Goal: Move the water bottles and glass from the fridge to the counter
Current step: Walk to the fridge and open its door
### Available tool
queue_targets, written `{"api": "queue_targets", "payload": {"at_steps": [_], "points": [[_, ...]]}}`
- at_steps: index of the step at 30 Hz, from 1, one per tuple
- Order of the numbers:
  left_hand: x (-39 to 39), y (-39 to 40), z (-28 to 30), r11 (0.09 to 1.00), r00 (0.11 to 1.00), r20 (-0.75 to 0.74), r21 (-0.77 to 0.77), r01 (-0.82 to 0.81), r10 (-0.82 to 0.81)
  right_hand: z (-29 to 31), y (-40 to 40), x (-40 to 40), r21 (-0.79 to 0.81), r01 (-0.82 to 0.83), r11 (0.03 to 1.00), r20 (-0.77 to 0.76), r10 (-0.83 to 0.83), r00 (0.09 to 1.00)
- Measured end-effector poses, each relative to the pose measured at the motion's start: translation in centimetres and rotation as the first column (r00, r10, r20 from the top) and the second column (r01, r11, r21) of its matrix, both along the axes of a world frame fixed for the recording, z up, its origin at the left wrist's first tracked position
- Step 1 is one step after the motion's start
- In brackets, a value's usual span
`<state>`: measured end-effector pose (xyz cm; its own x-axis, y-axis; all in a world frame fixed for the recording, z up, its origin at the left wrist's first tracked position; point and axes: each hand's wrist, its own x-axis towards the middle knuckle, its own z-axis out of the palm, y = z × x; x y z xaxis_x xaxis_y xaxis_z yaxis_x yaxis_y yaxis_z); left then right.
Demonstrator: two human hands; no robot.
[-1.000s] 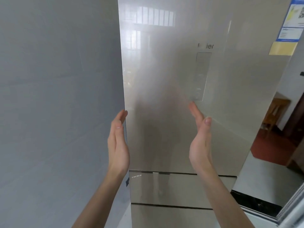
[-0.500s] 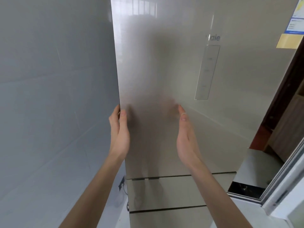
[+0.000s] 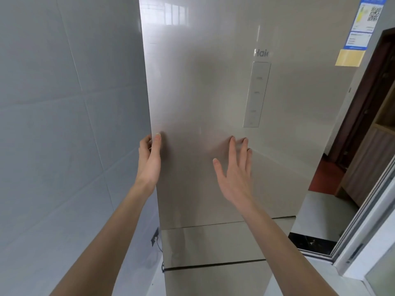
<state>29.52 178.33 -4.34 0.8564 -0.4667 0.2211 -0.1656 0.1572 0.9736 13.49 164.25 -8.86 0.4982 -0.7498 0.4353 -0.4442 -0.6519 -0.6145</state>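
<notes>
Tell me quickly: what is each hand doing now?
Left hand: fingers curled around the fridge door left edge.
Right hand: open, fingers spread, holding nothing.

1 fridge (image 3: 213, 92); 2 hands: left hand (image 3: 149, 161), right hand (image 3: 235, 176); 2 stickers (image 3: 361, 24)

Left hand (image 3: 149, 161) curls its fingers around the left edge of the tall glossy beige fridge door (image 3: 203, 92), right hand (image 3: 235, 174) spread open against the front.

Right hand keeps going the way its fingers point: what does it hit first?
The closed fridge door. The right hand points up and into the panel; its fingertips look almost on it, though depth is unclear.
</notes>
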Motion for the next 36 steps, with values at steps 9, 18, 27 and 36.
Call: {"api": "queue_targets", "payload": {"at_steps": [9,18,27,36], "points": [[-6.6,3.6,-2.6,0.996,0.986,0.138,-0.027,-0.089,0.092,-0.6,2.8,-3.9,0.037,-0.063,0.997,0.119,0.058,0.991],[-15.3,9.7,-3.2,0.991,0.982,0.16,-0.103,-0.081,0.097,-0.2,7.8,-9.8,0.034,-0.181,0.983,0.125,0.175,0.977],[-23.0,14.5,-2.4,0.99,0.988,0.151,-0.14,-0.002,0.023,1.6,16.1,-16.9,-0.089,-0.273,0.958,0.275,0.287,0.918],[-25.6,16.7,-2.1,0.981,0.959,0.278,-0.167,0.099,-0.05,2.4,18.9,-21.1,-0.169,0.055,0.984,0.566,0.052,0.823]]}}
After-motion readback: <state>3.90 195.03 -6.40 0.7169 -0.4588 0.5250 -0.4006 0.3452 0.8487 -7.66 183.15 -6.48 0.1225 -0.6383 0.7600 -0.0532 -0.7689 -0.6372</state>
